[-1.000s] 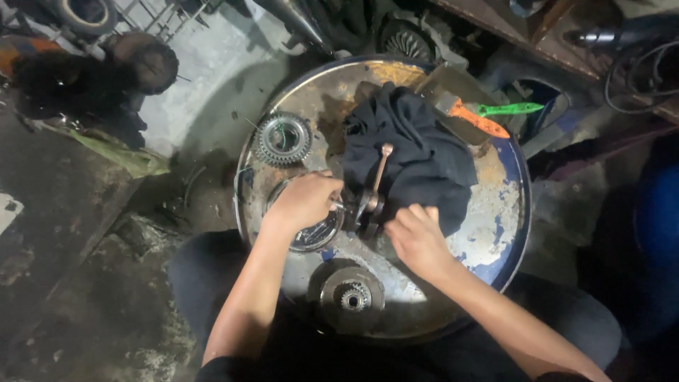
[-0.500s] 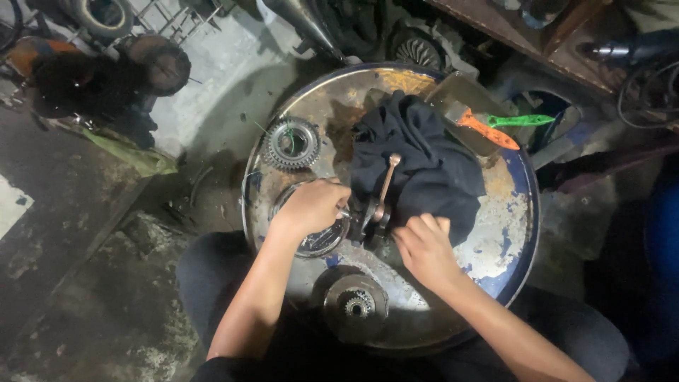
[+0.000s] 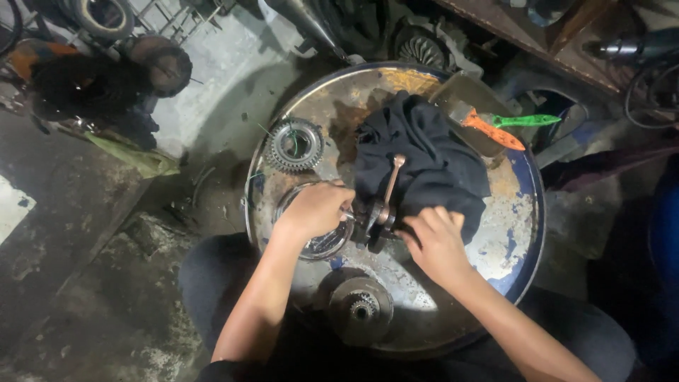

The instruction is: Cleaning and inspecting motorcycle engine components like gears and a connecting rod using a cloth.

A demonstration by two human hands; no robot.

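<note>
A crankshaft with its connecting rod (image 3: 385, 194) lies on a black cloth (image 3: 424, 152) spread over a round metal drum top (image 3: 509, 233). My left hand (image 3: 315, 209) grips the left end of the crankshaft, just above a round metal clutch part (image 3: 322, 244). My right hand (image 3: 435, 240) presses a fold of the black cloth against the crankshaft's right side. The rod points away from me, up across the cloth.
A toothed gear (image 3: 293, 145) lies at the drum's far left. A round hub with a small gear (image 3: 361, 308) sits at the near edge. A metal tray (image 3: 460, 95) holds orange and green tools (image 3: 509, 127). Engine parts and tyres crowd the dirty floor beyond.
Both hands stay on the crankshaft and cloth. My right hand has shifted slightly along the cloth; the view has drifted a little.
</note>
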